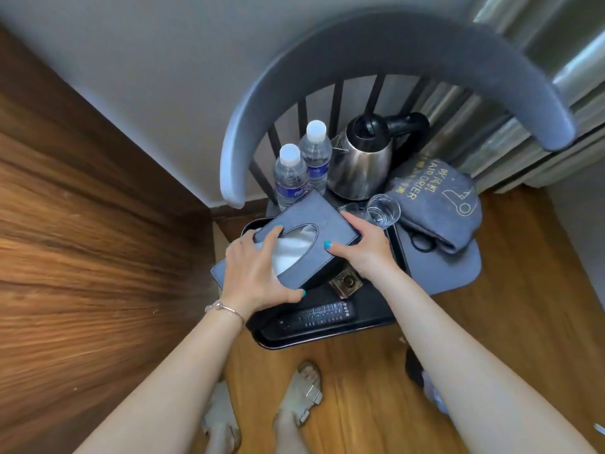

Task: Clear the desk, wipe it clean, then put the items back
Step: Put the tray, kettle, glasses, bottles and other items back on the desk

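While two sandalled feet [262, 411] stand on the wooden floor [370, 404] at the bottom of the head view, both bare arms reach forward over a black tray [327, 337] that rests on the seat of a blue-grey chair [386, 60]. Nearest on the tray lies a black remote control [317, 314], lengthwise along the front rim, and just beyond it sits a small brownish square object [346, 283] whose nature I cannot tell. Above these, the left hand [258, 273], a bracelet [226, 310] on its wrist, holds the near left end of a grey tissue box [288, 237], fingers spread over the top and thumb curled round the near edge. The right hand [363, 245] takes hold of the box's right end, thumb on top and fingers wrapped over the far side. White tissue [291, 250] shows through the oval opening, and the box is tilted over the tray's middle. Just past the right hand a clear glass [381, 209] lies tipped on its side, beside a grey bag printed "HAIR DRIER" [435, 201] on the seat's right. Farther back stand two capped water bottles [302, 165], touching each other, and a steel kettle [363, 158] with a black handle near the chair's spindles. A dark wooden panel [82, 224] fills the left side.
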`<control>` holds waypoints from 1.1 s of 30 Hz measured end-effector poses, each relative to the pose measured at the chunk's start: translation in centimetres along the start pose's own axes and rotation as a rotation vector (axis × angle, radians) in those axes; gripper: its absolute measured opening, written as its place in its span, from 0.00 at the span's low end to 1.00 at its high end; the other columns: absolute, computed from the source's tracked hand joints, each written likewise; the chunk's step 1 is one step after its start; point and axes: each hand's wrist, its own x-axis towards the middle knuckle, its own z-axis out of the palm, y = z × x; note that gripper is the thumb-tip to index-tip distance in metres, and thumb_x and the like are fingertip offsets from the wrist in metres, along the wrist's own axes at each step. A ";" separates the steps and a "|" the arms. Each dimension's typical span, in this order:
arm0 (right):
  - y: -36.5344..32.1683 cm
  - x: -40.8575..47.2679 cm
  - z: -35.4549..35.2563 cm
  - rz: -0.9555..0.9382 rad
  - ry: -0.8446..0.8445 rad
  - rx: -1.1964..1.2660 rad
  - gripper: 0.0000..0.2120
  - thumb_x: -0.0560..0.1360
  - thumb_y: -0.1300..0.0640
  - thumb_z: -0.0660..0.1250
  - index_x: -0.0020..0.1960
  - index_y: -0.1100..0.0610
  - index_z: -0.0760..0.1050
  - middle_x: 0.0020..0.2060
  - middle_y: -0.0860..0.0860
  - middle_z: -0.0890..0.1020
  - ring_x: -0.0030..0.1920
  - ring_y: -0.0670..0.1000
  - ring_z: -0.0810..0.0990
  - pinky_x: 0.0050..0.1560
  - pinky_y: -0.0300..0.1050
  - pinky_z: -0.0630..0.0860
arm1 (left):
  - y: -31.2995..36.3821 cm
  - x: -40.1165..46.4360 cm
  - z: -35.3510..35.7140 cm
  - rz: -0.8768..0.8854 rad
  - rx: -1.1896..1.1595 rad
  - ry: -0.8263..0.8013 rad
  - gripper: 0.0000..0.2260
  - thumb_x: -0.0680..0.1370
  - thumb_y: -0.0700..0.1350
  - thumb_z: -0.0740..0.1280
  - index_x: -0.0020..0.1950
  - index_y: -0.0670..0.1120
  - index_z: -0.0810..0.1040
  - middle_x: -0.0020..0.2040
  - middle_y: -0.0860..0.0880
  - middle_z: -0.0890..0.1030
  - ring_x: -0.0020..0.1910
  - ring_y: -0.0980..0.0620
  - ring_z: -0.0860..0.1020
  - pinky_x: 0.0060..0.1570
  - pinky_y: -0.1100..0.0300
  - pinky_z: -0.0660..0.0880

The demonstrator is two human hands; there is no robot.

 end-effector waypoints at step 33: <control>-35.8 -28.9 19.9 -0.665 -0.098 0.058 0.35 0.63 0.53 0.80 0.67 0.45 0.72 0.59 0.41 0.80 0.59 0.43 0.77 0.63 0.45 0.74 | -24.4 -27.4 -41.9 -0.029 -0.209 0.300 0.46 0.47 0.70 0.71 0.63 0.77 0.59 0.73 0.52 0.59 0.71 0.51 0.55 0.69 0.53 0.57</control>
